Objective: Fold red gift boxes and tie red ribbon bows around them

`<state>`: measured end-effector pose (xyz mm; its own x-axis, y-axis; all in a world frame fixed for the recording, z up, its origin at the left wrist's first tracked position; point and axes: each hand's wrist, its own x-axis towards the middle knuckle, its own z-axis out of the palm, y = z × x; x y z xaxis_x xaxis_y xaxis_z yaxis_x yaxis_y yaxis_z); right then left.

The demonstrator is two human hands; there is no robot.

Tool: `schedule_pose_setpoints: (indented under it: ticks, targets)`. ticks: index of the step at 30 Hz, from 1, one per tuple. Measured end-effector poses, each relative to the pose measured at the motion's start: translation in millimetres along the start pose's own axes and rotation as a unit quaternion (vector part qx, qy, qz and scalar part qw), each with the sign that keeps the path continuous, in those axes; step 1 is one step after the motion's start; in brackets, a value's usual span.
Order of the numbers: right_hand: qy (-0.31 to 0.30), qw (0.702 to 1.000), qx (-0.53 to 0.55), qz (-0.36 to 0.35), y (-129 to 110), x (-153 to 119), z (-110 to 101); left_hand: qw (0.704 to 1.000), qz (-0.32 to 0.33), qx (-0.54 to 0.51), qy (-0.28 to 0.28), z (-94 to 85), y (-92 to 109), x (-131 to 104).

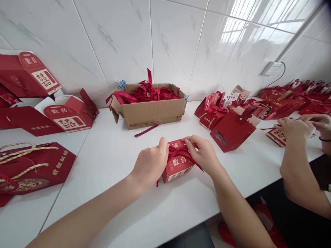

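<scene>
A small red gift box [178,164] with pale lettering rests on the white table in front of me. A dark red ribbon [178,151] lies across its top, tied in a bow, with its ends hanging at both sides. My left hand [152,162] is closed at the box's left side, its thumb and finger pinching the ribbon by the top edge. My right hand [201,153] is closed at the right, thumb and fingertips on the ribbon near the bow's right loop.
A cardboard box [152,112] of red ribbons stands by the wall, a loose ribbon strip [146,131] before it. Red cartons [69,113] and a roped bag [51,165] are left; red bags [232,129] right. Another person's hands [296,129] work at far right.
</scene>
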<state>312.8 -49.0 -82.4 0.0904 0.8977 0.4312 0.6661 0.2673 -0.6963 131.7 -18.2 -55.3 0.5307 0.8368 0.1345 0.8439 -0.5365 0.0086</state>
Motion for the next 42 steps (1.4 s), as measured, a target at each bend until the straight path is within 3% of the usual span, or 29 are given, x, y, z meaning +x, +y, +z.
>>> schedule_pose_setpoints:
  ticks: [7, 17, 31, 42]
  targets:
    - [0.032, 0.999, 0.009, -0.017, 1.5, 0.1, 0.6, 0.999, 0.004, 0.052, 0.004, -1.1, 0.4, 1.7]
    - [0.039, 0.999, -0.014, -0.016, 1.3, -0.6, 0.6, 0.998, 0.017, 0.023, 0.047, 1.9, -3.5, 2.5]
    - [0.052, 0.998, -0.027, -0.029, 1.2, -1.3, 4.0, 0.997, -0.006, 0.055, 0.062, -1.0, -5.9, 4.3]
    - [0.058, 0.998, -0.022, -0.021, 2.1, -1.7, 4.0, 0.998, -0.008, 0.050, 0.036, -4.8, -7.6, 6.6]
